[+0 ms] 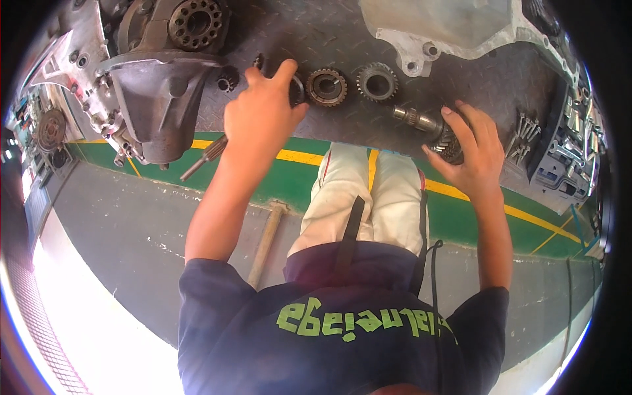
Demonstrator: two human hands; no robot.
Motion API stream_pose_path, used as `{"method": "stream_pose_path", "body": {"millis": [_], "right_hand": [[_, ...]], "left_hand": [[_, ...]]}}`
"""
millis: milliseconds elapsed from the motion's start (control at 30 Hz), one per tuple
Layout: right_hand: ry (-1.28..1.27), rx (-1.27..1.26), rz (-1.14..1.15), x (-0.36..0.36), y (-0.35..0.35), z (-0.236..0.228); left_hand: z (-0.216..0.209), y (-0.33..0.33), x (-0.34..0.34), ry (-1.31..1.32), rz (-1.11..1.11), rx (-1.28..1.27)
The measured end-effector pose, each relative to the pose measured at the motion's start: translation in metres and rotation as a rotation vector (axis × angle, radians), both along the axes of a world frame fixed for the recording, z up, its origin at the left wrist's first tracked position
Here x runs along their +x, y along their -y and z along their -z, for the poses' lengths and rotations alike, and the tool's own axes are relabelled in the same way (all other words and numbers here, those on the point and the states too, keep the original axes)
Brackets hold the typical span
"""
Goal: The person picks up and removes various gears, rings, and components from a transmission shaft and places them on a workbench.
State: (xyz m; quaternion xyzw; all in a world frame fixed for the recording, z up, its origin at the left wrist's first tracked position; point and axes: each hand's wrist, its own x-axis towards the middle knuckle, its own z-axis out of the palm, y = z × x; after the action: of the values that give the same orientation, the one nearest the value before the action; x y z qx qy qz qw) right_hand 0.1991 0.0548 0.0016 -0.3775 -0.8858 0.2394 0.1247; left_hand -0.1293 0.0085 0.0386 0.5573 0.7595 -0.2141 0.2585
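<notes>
Right hand [471, 148] clamped on geared shaft [431, 128] at 3 o'clock, steadying it; left hand [263, 108], fingers spread, presses a ring [297, 89] flat beside two gears [327, 87] at 12

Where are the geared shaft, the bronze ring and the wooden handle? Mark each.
geared shaft [421, 121], head view, bare splined end
bronze ring [326, 87], head view, toothed rim
wooden handle [266, 242], head view, mid-length

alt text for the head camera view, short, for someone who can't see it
A person's left hand rests on a dark ring on a metal workbench, while the right hand grips a geared shaft. Two loose gears lie between them, a large cast housing at left.
</notes>
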Motion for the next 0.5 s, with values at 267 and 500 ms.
{"method": "stream_pose_path", "body": {"millis": [267, 500], "right_hand": [[-0.012, 0.017, -0.007, -0.002, 0.001, 0.001], [-0.010, 0.009, -0.008, -0.003, 0.001, 0.000]], "left_hand": [[0.003, -0.004, 0.013, 0.076, -0.054, 0.061], [-0.015, 0.025, -0.033, 0.373, -0.335, -0.006]]}}
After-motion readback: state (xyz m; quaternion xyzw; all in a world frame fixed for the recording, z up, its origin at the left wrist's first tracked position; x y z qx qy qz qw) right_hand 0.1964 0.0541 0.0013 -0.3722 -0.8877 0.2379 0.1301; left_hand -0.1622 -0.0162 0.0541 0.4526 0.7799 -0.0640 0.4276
